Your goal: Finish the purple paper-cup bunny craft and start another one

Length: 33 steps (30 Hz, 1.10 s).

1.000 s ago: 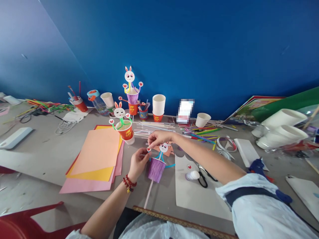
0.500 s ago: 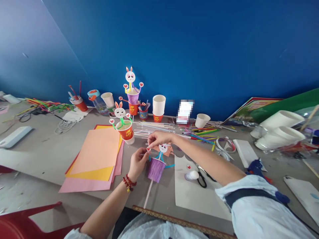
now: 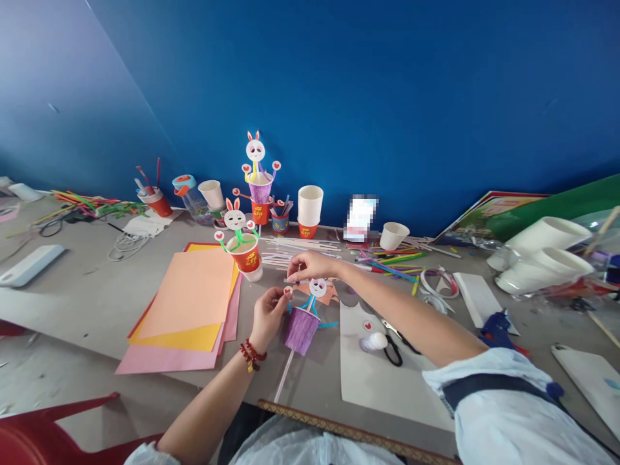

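A blue wall (image 3: 339,97) stands behind a long grey table (image 3: 106,278). Nearest, at the bottom middle, a thin white stick (image 3: 284,376) pokes out of a purple cup (image 3: 301,332), and its low end stops near a patterned strip (image 3: 310,417). Stick and cup make one long line, leaning from lower left to upper right, up to a bunny face (image 3: 318,289). The left hand (image 3: 266,316) is nearer to the cup, just left of it. Its thumb and finger are pinched on a little heart circle (image 3: 287,292), which sits up and left of the cup's mouth. The right hand (image 3: 307,266) is just above the circle and the face, fingertips close together; I can't tell if they hold something thin. Grey table shows between the cup and the coloured paper (image 3: 188,297) on the left. On the right, the edge of a white sheet (image 3: 387,394) starts just past the blue arm (image 3: 329,325). Farther up are a red cup bunny (image 3: 247,261), white straws (image 3: 300,248) and a taller bunny (image 3: 260,190) by the wall.
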Available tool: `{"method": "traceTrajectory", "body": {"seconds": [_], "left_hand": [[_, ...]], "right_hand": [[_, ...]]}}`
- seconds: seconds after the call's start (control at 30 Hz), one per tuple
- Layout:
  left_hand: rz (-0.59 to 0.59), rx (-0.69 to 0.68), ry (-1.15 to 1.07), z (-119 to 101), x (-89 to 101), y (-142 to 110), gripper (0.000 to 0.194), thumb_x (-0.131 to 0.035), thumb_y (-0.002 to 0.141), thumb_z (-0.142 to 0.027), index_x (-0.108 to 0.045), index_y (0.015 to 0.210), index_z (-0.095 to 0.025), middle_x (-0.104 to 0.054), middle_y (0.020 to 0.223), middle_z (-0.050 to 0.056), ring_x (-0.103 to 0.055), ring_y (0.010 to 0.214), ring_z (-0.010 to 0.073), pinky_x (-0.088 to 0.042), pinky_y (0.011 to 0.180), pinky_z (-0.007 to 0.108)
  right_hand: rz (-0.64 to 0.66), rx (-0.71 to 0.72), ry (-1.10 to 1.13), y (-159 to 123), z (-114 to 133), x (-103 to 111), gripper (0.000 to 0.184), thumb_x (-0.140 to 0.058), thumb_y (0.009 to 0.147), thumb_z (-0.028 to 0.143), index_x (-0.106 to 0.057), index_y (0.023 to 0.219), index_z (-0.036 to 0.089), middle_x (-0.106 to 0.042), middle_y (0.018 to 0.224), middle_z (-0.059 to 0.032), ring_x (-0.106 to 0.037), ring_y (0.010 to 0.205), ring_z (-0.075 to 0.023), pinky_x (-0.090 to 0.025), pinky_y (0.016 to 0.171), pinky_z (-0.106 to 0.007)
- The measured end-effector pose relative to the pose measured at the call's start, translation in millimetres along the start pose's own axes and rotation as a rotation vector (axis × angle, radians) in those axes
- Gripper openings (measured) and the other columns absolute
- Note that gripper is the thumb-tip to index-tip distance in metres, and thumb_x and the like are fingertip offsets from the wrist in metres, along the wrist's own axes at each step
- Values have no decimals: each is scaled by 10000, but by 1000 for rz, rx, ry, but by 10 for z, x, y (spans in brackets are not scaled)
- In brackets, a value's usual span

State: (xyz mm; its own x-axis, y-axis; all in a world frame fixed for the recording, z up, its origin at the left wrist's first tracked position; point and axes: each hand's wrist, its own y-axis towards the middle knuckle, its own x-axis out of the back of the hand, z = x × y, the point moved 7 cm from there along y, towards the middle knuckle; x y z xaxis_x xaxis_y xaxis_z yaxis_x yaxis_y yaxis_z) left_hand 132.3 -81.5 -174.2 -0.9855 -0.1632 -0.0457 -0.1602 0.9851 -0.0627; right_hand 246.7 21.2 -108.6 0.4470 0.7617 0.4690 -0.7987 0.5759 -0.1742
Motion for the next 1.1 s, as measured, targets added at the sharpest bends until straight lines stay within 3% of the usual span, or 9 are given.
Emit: {"method": "traceTrajectory", "body": {"seconds": [0.13, 0.27, 0.4, 0.5, 0.63, 0.7, 0.77, 0.87, 1.1], "left_hand": [[-15, -3, -26, -9, 14, -8, 369, -738, 760, -508, -685, 783, -143, -698, 727, 33, -485, 535, 86, -384, 513, 207], [-40, -17, -53, -32, 38, -22, 333, -741, 776, -473, -689, 815, -147, -719, 766, 45, -566, 612, 113, -439, 577, 218], [-51, -35, -93, -76, 63, -66, 299, -754, 779, -436, -690, 854, -154, -742, 812, 57, -654, 767, 157, -494, 689, 235], [-49, -40, -117, -129, 88, -131, 280, -750, 793, -417, -692, 890, -160, -753, 845, 60, -683, 827, 169, -517, 743, 248], [-34, -40, -150, -237, 90, -251, 285, -751, 798, -410, -697, 934, -165, -759, 876, 59, -708, 873, 182, -544, 786, 266], [-34, -22, -200, -289, 68, -320, 289, -768, 783, -404, -701, 935, -168, -762, 870, 52, -718, 869, 183, -558, 796, 273], [-43, 2, -266, -341, 34, -396, 287, -793, 757, -392, -703, 916, -171, -765, 854, 43, -727, 857, 183, -570, 782, 271], [-57, 18, -374, -432, -30, -523, 262, -819, 729, -364, -696, 872, -183, -769, 849, 28, -735, 831, 173, -578, 744, 251], [9, -90, -426, -713, -172, -839, 184, -776, 786, -351, -709, 847, -191, -753, 884, 39, -731, 828, 199, -595, 777, 313]], "right_hand": [[-231, -6, -131, -367, 310, 251, 173, -692, 831, 328, -707, 872, 160, -683, 823, -28, -547, 669, -127, -369, 592, -233], [-527, 25, -458, -1104, 787, 334, 103, -637, 878, 274, -709, 844, 208, -686, 821, -23, -556, 671, -142, -355, 595, -254], [-640, 97, -385, -1842, 1017, -91, 168, -559, 940, 295, -722, 927, 258, -690, 827, -58, -544, 598, -163, -413, 583, -302], [-672, 72, -144, -2133, 799, -640, 147, -583, 916, 260, -718, 878, 306, -660, 729, -37, -565, 583, -194, -458, 561, -334], [-692, -195, 233, -2136, 137, -1398, 85, -649, 858, 334, -732, 870, 321, -687, 783, -56, -654, 629, -259, -535, 503, -368], [-682, -288, 479, -2048, -114, -1694, 203, -699, 808, 410, -735, 986, 320, -686, 783, -60, -666, 604, -269, -563, 457, -370], [-700, -281, 703, -1945, -211, -1847, 360, -709, 791, 476, -690, 1122, 335, -703, 980, -80, -694, 701, -281, -581, 433, -358], [-775, -144, 833, -1817, -148, -1813, 537, -753, 765, 464, -601, 1267, 354, -588, 1337, -93, -686, 819, -250, -608, 488, -348], [-911, 36, 775, -1719, 0, -1646, 636, -813, 722, 442, -590, 1301, 298, -689, 1187, -89, -695, 890, -243, -612, 717, -347]]}}
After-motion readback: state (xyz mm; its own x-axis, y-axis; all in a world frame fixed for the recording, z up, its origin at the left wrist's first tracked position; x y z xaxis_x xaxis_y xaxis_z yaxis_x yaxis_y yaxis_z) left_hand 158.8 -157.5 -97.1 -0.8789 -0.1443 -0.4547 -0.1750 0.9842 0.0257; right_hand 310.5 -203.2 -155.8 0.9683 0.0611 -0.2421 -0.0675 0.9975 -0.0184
